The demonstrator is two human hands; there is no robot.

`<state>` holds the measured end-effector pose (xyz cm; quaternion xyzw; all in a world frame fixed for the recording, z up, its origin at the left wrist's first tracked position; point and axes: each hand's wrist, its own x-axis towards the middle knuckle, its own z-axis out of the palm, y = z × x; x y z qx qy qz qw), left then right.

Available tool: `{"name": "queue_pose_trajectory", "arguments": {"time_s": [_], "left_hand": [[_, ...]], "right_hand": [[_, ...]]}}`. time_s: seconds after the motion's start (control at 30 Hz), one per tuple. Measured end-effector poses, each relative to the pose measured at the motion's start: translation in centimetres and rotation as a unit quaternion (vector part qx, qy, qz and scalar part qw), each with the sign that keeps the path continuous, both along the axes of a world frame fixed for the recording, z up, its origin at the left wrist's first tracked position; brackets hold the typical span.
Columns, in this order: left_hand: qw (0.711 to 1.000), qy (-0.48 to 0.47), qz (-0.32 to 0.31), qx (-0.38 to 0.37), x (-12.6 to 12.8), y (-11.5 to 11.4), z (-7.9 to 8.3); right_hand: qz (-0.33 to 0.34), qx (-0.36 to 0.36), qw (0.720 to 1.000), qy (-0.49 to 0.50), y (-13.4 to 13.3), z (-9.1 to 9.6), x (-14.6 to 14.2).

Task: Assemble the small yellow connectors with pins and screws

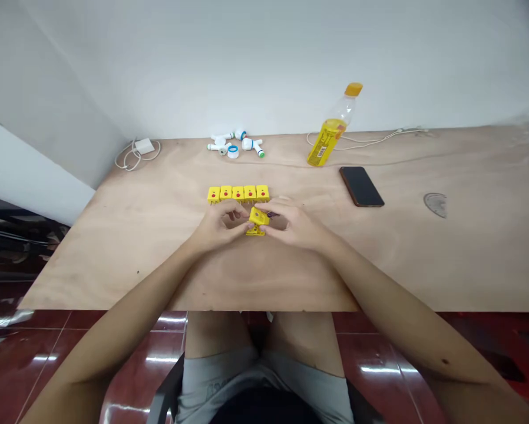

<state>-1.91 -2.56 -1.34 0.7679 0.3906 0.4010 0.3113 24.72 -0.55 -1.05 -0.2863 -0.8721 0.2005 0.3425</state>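
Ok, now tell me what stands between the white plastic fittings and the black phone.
In the head view, a part-filled plastic bottle with an orange cap stands between the white plastic fittings and the black phone, nearer the phone.

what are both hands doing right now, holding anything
Left hand: closed, pinching the yellow plastic piece.
Right hand: closed, pinching the same piece from the other side.
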Motion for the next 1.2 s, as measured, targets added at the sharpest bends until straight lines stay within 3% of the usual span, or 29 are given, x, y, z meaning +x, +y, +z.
{"name": "queue_pose_trajectory", "arguments": {"time_s": [0.23,0.7,1.2], "left_hand": [[0.994,0.098,-0.048,0.019,-0.8,-0.1,-0.5],[0.992,0.093,-0.078,0.012,-0.8,0.2,-0.7],[0.994,0.060,-0.093,-0.024,-0.8,0.2,-0.4]], "right_hand": [[0.052,0.015,0.998,-0.041,-0.1,-0.2,-0.2],[0.070,-0.027,0.996,-0.056,0.1,-0.6,-0.2],[0.037,-0.057,0.997,-0.044,-0.5,-0.3,-1.1]]}}
